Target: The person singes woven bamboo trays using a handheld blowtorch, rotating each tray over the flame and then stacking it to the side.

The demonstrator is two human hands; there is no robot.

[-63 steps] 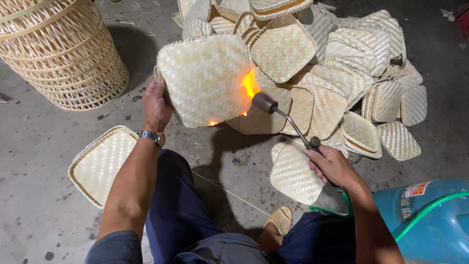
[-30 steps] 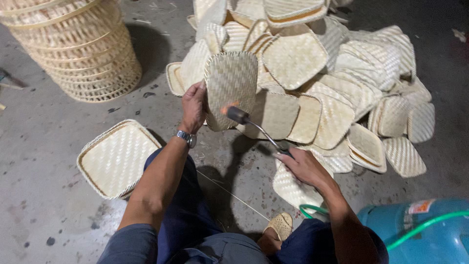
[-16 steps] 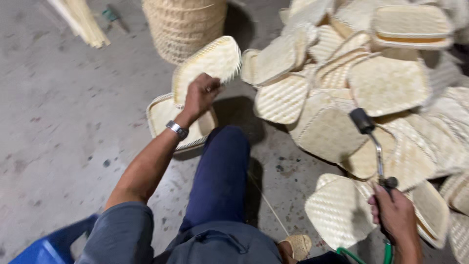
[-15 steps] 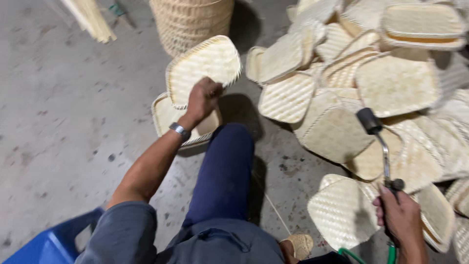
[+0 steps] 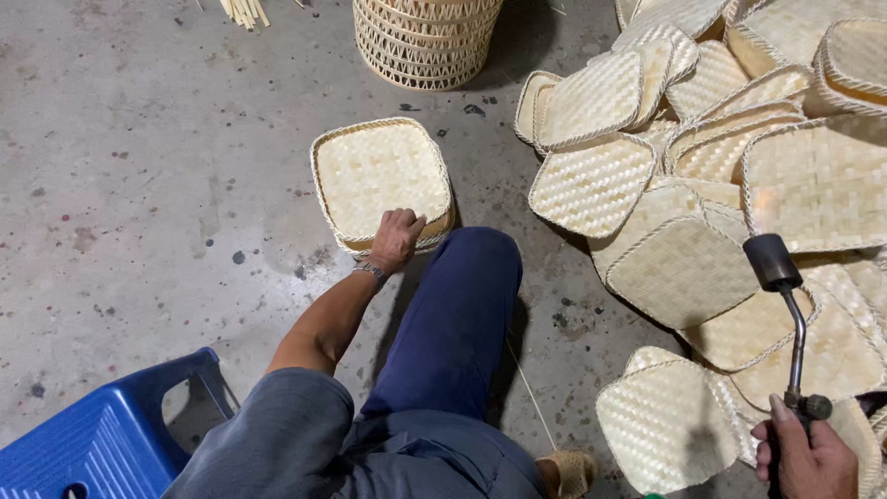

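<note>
**Setting a woven tray down on a concrete workshop floor**

A grey, speckled concrete floor is filling the view from above, seen past the knees of a seated person in dark blue trousers.

A square, pale woven bamboo tray (image 5: 381, 180) is lying flat on the floor just ahead of the person's left knee, seemingly resting on top of another tray of the same kind. The left hand (image 5: 395, 240) is gripping the tray's near rim, fingers curled over the edge and a watch showing on the wrist. To place it well, the hand is best lowering the rim evenly so that the tray is sitting square on the one beneath, then letting go without dragging it sideways.

The right hand (image 5: 810, 459), at the lower right, is closed around the handle of a gas torch (image 5: 781, 314). Its thin metal neck is rising to a dark nozzle that is pointing away from the body, above a loose heap of woven trays (image 5: 684, 268). No flame is showing. Keeping that nozzle turned off the dry weave seems wise while attention is on the other side.

Further out, a tall woven basket (image 5: 425, 42) is standing at the top, and a blue plastic stool (image 5: 102, 439) is sitting at the lower left.
</note>
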